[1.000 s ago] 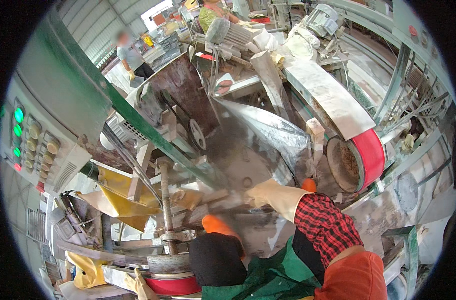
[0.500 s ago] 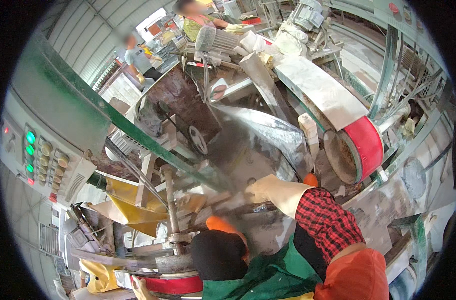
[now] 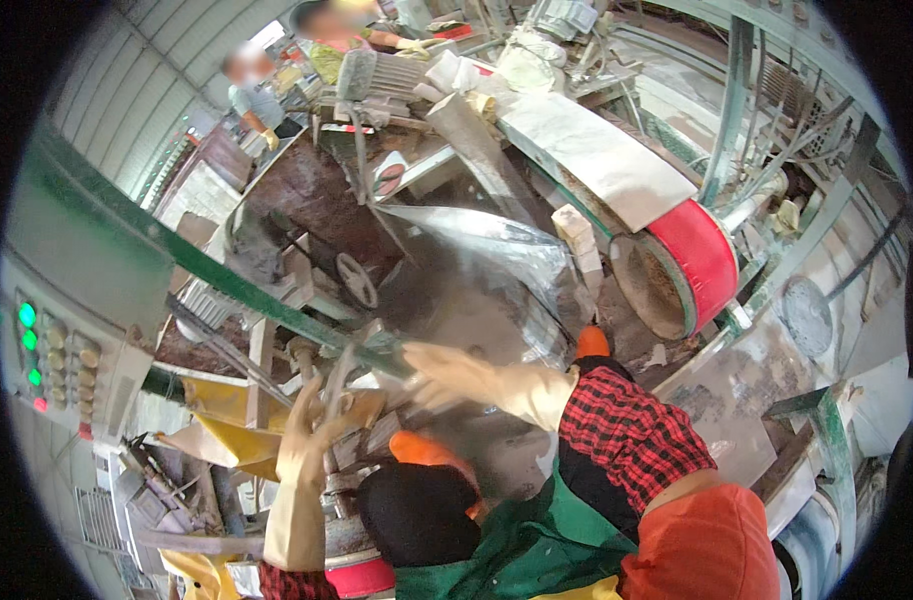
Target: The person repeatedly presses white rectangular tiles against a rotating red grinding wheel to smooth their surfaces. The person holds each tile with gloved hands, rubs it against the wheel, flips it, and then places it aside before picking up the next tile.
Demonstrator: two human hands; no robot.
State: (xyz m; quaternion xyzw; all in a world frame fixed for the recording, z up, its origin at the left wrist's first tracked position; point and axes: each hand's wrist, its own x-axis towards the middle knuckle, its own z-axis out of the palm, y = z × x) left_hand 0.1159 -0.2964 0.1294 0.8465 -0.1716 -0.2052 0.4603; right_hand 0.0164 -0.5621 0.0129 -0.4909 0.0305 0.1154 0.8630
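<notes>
Both my hands wear long cream rubber gloves over red-and-black checked sleeves. My left hand point(image 3: 307, 425) is raised beside the upright metal post at lower left. A thin, pale, blurred strip point(image 3: 341, 390) shows right by its fingers; whether the hand grips it I cannot make out. My right hand point(image 3: 452, 375) reaches left across the middle, its blurred fingers stretched out and nothing visible in them. It is near the end of the green machine beam point(image 3: 267, 300). Below the hands are my dark-covered knee point(image 3: 422, 515) and an orange boot point(image 3: 432, 450).
A grey control box point(image 3: 62, 370) with lit green buttons stands at left. Ahead lie a large rusty tub point(image 3: 307, 190), a small handwheel point(image 3: 357, 280) and crumpled plastic sheeting point(image 3: 497, 245). A red-rimmed belt wheel point(image 3: 697, 265) is at right. Two people point(image 3: 337, 50) work at the back.
My left hand has risen from the lower edge to beside the post. My right hand has swung left, its fingers extending. The view has shifted slightly right.
</notes>
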